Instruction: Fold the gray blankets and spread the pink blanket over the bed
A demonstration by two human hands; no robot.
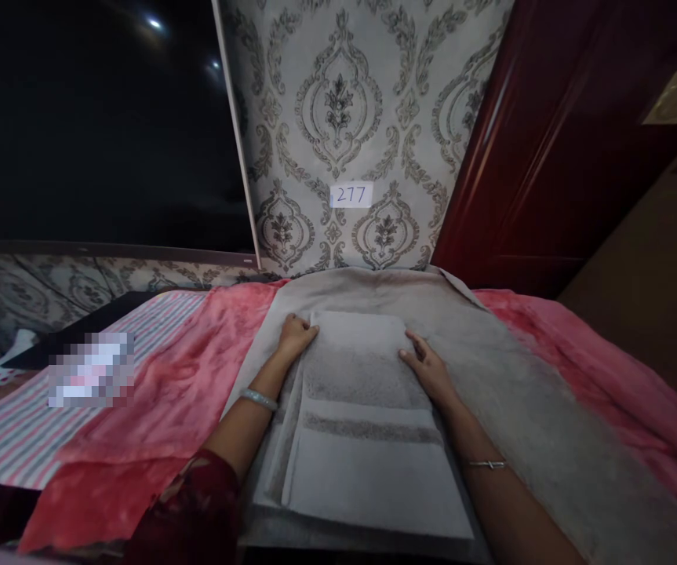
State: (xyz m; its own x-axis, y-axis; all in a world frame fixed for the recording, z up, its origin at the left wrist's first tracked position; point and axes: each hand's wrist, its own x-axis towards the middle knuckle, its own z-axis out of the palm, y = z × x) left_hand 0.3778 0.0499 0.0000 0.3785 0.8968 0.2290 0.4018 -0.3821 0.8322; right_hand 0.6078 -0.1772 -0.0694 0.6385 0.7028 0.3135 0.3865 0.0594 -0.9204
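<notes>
Dark-red sleeve [188, 502] lies nearest, and beyond it the pale-grey towel [367, 377], already folded in layers but with left edges uneven, rests on grey cloth [526, 416] between left hand [298, 336] and right hand [429, 369], whether pinching its sides I cannot tell.

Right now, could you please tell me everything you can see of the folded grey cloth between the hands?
The folded grey cloth looks soft, with paler, smoother stretches and darker, fuzzier bands across it. It lies flat, layers showing along its left side, on a larger grey cloth. Near its far end, the left hand is at the left edge and the right hand at the right; whether either grips it is unclear.
</notes>
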